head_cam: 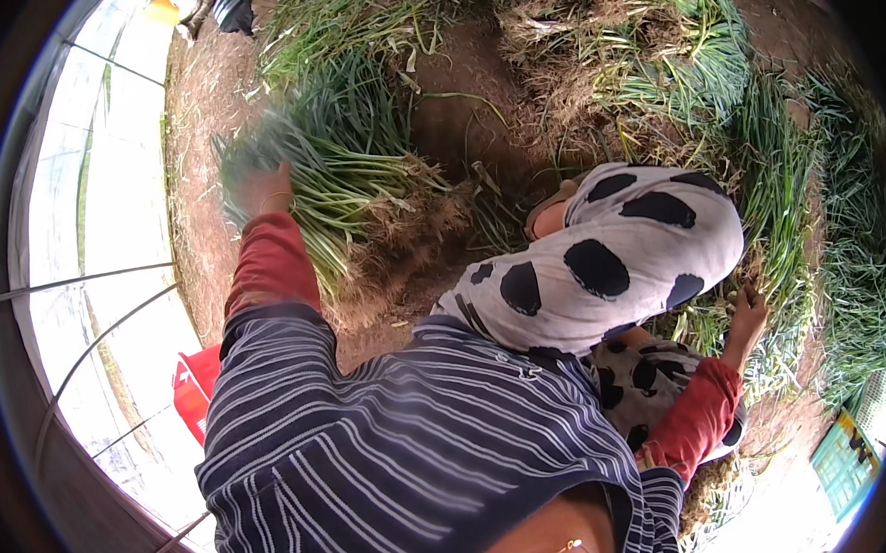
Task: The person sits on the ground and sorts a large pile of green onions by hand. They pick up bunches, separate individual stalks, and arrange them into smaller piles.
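My left hand (pixel 267 189) lies at the leafy end of a pile of green onion-like plants (pixel 333 181) with roots attached; it is blurred and leaves partly hide its fingers. The root ends (pixel 410 225) of this pile point toward my knee. Over on the right, my right hand (pixel 747 317) is beside my bent leg, above more loose green plants (pixel 780 259). Its fingers are bent close together, and whether they pinch anything is too small to tell.
Rooted bundles (pixel 672 54) and loose leaves cover ground at the top. More greens (pixel 855 255) lie far right, near a turquoise crate (pixel 844 466). A red container (pixel 195 387) stands at left by a translucent, ribbed wall (pixel 110 241). Brown soil (pixel 461 118) shows between piles.
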The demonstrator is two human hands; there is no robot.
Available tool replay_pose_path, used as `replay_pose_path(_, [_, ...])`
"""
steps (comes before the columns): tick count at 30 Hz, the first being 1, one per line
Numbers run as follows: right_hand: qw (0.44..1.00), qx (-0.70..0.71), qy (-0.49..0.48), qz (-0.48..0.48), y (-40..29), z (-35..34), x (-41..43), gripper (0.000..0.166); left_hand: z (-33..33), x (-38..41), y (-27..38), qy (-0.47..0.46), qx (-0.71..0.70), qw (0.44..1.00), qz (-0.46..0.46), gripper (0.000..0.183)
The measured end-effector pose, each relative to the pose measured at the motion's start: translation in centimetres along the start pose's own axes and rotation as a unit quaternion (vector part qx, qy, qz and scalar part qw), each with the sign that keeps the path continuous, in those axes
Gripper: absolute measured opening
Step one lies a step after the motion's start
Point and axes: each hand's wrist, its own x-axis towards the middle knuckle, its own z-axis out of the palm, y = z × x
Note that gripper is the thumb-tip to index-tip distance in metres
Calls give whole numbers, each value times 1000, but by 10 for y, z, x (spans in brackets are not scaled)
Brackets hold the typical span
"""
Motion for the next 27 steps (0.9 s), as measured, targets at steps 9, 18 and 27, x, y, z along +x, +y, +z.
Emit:
replay_pose_path(9, [993,33,-111,37,34,19,37,30,65,33,91,-45,-83,941,325,25])
replay_pose_path(18, [978,29,-95,182,52,-44,108,34,127,72,163,-112,76,937,322,22])
replay_pose_path(27, [977,-87,-143,130,16,-84,153,27,135,96,171,-118,153,938,287,24])
